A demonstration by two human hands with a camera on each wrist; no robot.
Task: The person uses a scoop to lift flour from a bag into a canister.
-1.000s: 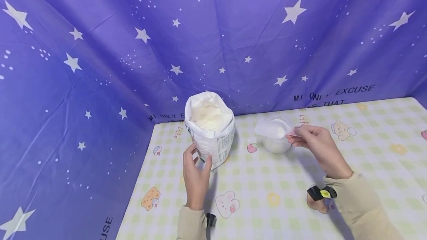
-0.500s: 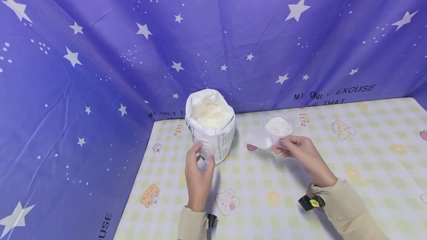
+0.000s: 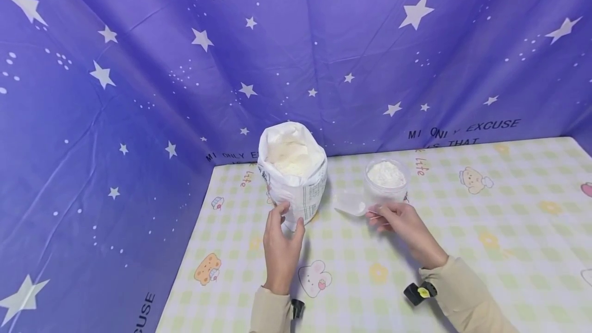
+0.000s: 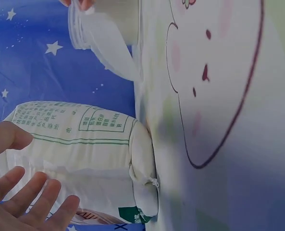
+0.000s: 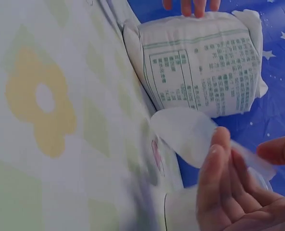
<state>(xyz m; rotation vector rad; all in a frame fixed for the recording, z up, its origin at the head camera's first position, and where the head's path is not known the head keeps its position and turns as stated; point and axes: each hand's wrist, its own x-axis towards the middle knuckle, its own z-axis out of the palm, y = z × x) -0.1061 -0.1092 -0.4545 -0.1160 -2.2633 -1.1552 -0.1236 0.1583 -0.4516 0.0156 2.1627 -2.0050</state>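
A white bag [image 3: 306, 200] of pale powder [image 3: 289, 158] stands upright with its top folded open, green print on its side. My left hand [image 3: 281, 251] is at the bag's near side, thumb and fingers spread and not wrapped round it; whether the fingertips touch is unclear. My right hand [image 3: 409, 227] pinches the handle of a translucent scoop [image 5: 185, 134], its blade pointing left toward the bag. Little, if any, powder shows on the scoop [image 3: 350, 204]. Just behind that hand stands a clear round tub [image 3: 387, 192], heaped with white powder [image 3: 386, 173].
The table wears a checked cloth [image 3: 351, 297] with cartoon prints. A purple star-patterned curtain [image 3: 296, 55] hangs close behind the bag and tub, and along the left side of the table. Each wrist carries a small black camera [image 3: 420, 292].
My right hand has brought the scoop from over the tub leftward and nearer to me, and the scoop has levelled out. My left hand has shifted slightly right beside the bag.
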